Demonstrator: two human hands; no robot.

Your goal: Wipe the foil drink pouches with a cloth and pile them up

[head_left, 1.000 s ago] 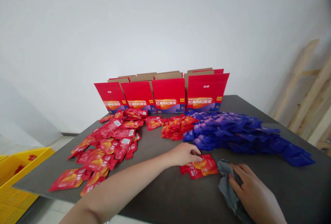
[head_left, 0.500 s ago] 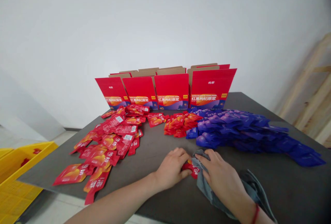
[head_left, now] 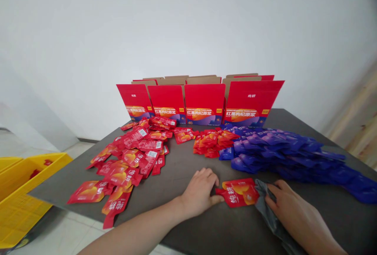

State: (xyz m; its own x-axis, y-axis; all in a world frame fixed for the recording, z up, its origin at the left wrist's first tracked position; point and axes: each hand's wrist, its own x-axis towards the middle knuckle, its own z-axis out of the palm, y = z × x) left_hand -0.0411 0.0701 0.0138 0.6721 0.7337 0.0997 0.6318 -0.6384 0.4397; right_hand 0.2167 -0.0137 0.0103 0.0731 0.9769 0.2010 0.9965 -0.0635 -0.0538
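A red pouch with orange fruit print lies between my hands, held just over or on the dark table. My left hand pinches its narrow spout end between thumb and fingers. My right hand grips a grey-blue cloth, whose upper edge touches the pouch's wide end. To the left spreads a loose pile of red pouches. Beyond my hands sits a smaller group of red pouches, and beside it a large heap of blue pouches.
Several open red cardboard boxes stand in a row along the back, flaps raised, near a white wall. A yellow plastic crate with red bits inside stands left of the table. Pale wooden framing leans at the right.
My right hand and the cloth have moved right along the pouch, uncovering most of it. My left hand stays at the spout end. The view has shifted slightly.
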